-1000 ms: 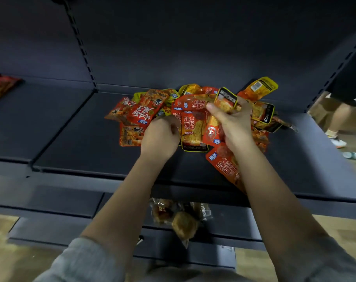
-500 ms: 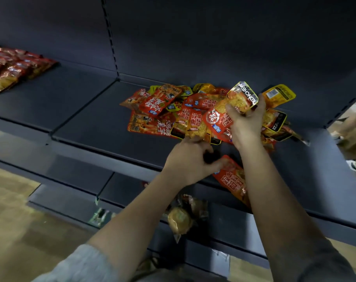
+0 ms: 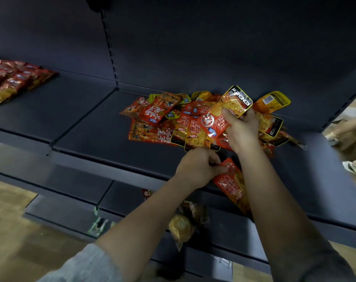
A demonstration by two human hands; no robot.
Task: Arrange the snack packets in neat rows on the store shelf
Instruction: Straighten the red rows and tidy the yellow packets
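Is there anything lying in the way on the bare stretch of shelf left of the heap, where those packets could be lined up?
Nothing visible does. The shelf left of the heap of packets lies bare. The right hand holds packets above the heap; the left hand pinches a red packet at the shelf's front edge.

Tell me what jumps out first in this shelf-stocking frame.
A loose heap of red and yellow snack packets sprawls across the dark shelf. Above it the right hand grips a few packets fanned upward, while the left hand pinches an orange packet near the front edge. Far left, other packets already lie in rows.
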